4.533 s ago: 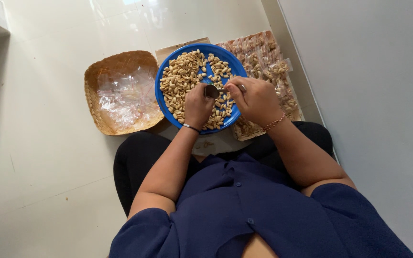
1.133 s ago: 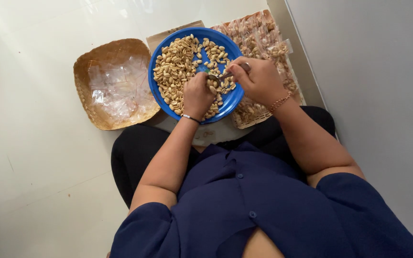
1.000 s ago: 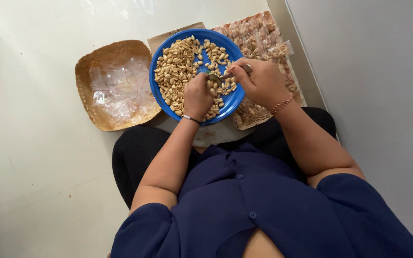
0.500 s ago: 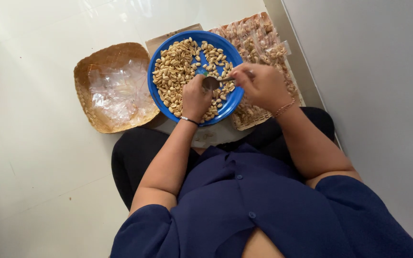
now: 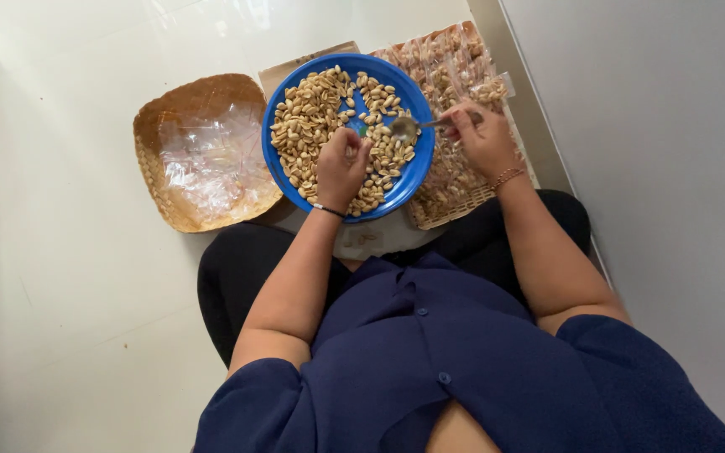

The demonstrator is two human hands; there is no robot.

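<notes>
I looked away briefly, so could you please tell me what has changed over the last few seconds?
The right hand has drawn back off the blue bowl, and its spoon is lifted clear of the peanuts. The left hand stays fisted over them.

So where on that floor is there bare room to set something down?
Bare floor lies left of the woven tray and beyond the blue plate. It is crowded in front of the knees: tray, plate and packet tray sit edge to edge, with the left hand and right hand over them.
</notes>
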